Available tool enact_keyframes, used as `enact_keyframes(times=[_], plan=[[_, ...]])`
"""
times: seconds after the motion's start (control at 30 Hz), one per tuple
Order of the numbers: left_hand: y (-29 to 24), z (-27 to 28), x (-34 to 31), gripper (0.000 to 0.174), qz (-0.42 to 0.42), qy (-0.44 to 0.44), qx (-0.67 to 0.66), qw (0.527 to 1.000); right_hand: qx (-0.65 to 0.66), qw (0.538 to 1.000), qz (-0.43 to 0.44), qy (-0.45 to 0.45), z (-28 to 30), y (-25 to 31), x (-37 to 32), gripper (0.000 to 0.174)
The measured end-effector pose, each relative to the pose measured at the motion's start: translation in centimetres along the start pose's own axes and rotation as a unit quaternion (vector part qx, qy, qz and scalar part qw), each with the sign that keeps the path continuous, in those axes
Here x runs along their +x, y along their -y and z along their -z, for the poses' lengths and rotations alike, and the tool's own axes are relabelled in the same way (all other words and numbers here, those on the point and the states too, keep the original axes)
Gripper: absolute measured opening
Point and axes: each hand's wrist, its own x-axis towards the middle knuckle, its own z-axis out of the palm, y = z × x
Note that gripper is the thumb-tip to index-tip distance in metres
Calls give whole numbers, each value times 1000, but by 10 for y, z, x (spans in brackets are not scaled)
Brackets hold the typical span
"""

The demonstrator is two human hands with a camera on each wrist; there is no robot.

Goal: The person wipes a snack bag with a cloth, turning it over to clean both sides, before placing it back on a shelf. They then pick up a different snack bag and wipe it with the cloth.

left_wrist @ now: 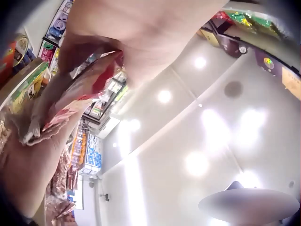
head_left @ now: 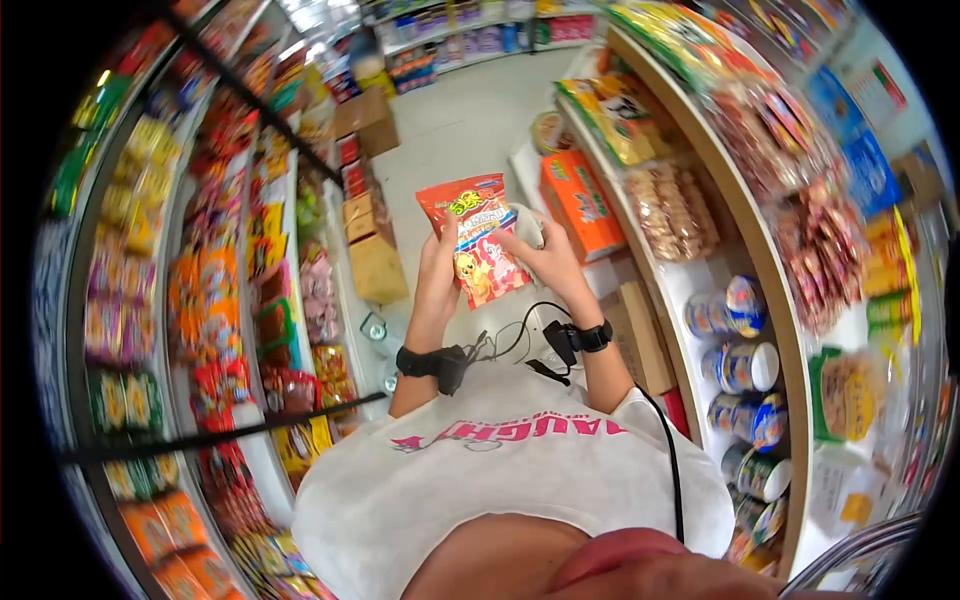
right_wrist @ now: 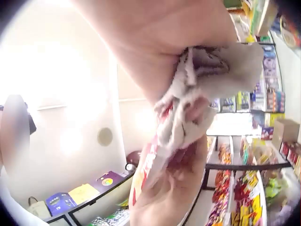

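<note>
A red snack bag (head_left: 478, 235) with cartoon ponies on its front is held upright before the person's chest. The left hand (head_left: 437, 268) grips its left edge, thumb on the front. On the opposite side the right hand (head_left: 555, 264) holds the bag with the thumb across its printed face. Bunched in that right hand is a greyish-white cloth (head_left: 527, 227), lying against the bag's right edge. In the right wrist view the crumpled cloth (right_wrist: 188, 113) covers part of the bag (right_wrist: 149, 162). The fingers behind the bag are mostly hidden.
Shelves of packaged snacks (head_left: 205, 300) line the left side, crossed by dark rails. To the right, a shelf bears tins (head_left: 740, 367) and bagged goods (head_left: 670, 210). Cardboard boxes (head_left: 367, 122) and an orange carton (head_left: 580, 205) stand low beside the aisle floor (head_left: 460, 140).
</note>
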Motion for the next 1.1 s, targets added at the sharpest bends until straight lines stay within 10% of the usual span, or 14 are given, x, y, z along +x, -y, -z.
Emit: enact_keyframes(times=[0.2, 0.33, 0.47, 0.7, 1.1], plan=[[42, -65, 30, 35, 47, 112, 130, 984, -6, 969, 97, -229, 81, -29, -15, 36], [52, -101, 46, 33, 29, 117, 109, 987, 91, 962, -45, -253, 107, 9, -42, 41], [61, -126, 72, 31, 95, 185, 93, 974, 25, 955, -9, -294, 129, -9, -50, 51], [82, -155, 109, 42, 160, 277, -16, 947, 115, 841, -10, -529, 152, -50, -53, 48], [75, -135, 185, 33, 103, 285, -17, 953, 121, 877, 14, -465, 81, -8, 40, 41]])
